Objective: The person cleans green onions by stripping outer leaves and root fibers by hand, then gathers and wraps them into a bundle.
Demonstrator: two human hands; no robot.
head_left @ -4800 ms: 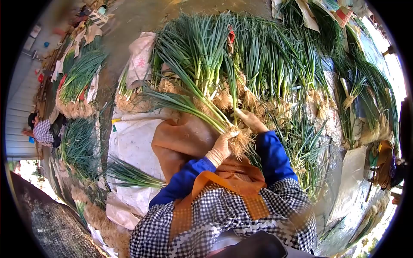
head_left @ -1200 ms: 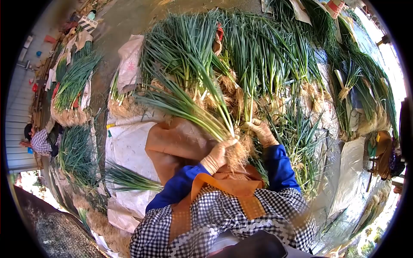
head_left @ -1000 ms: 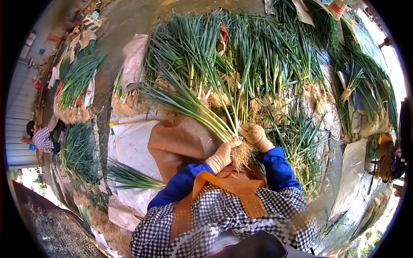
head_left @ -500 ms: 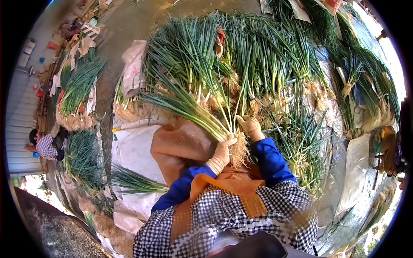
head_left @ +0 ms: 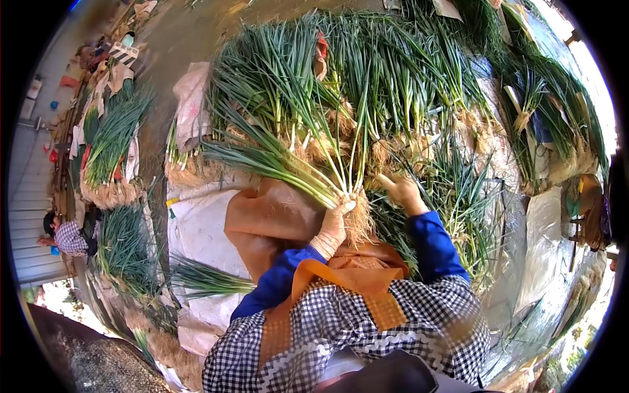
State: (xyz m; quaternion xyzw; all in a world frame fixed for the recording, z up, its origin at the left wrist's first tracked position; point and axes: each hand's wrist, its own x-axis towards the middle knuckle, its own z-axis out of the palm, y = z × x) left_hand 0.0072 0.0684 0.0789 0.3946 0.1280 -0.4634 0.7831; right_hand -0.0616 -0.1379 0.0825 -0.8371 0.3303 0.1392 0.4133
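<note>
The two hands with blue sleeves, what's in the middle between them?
In the head view, the shaggy roots of the bunch in the left hand, then some dark green leaves lying lower, before the right hand.

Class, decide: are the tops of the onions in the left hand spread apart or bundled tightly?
Spread apart: the onions fan out from the left hand, some slanting left, others nearly upright.

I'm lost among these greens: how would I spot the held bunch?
Find the brown cloth below the long row of greens. At its right side, the left grip holds the bunch near its roots. Unlike the packed row, its stems fan apart.
</note>
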